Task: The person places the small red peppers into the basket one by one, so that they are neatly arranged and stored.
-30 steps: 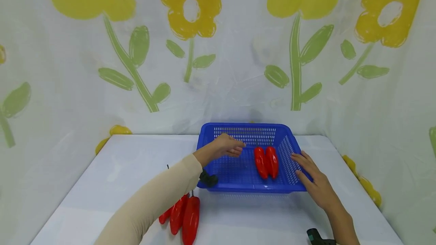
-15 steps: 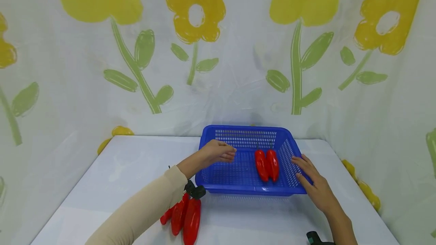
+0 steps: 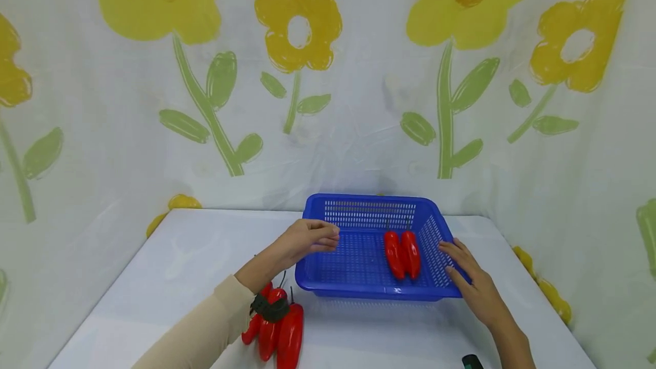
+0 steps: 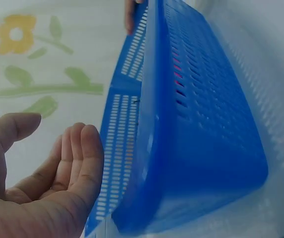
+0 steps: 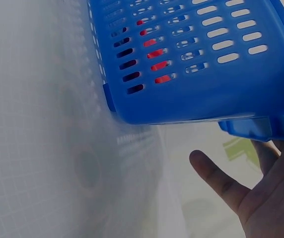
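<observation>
A blue plastic basket [image 3: 369, 290] with slotted walls stands toward the back of the table. Inside it, on the right, two red chili peppers [image 3: 393, 255] lie side by side. My left hand [image 3: 306, 239] hovers at the basket's left rim, empty, its fingers loosely bent and the thumb apart in the left wrist view. On the opposite side my right hand [image 3: 475, 285] rests its fingers on the right rim, thumb held away from the basket wall. Several more red chili peppers [image 3: 290, 335] lie together on the table below my left forearm, which partly covers them.
The white table [image 3: 379, 337] ends at a hanging cloth [image 3: 353, 152] printed with yellow flowers. A black wrist mount [image 3: 271, 307] on my left arm overlaps the loose peppers in the head view. Another dark mount [image 3: 471, 362] shows near my right forearm.
My left hand has drawn back leftward from over the basket's inside to its left rim. My right hand stays at the right rim, and the peppers lie as before.
</observation>
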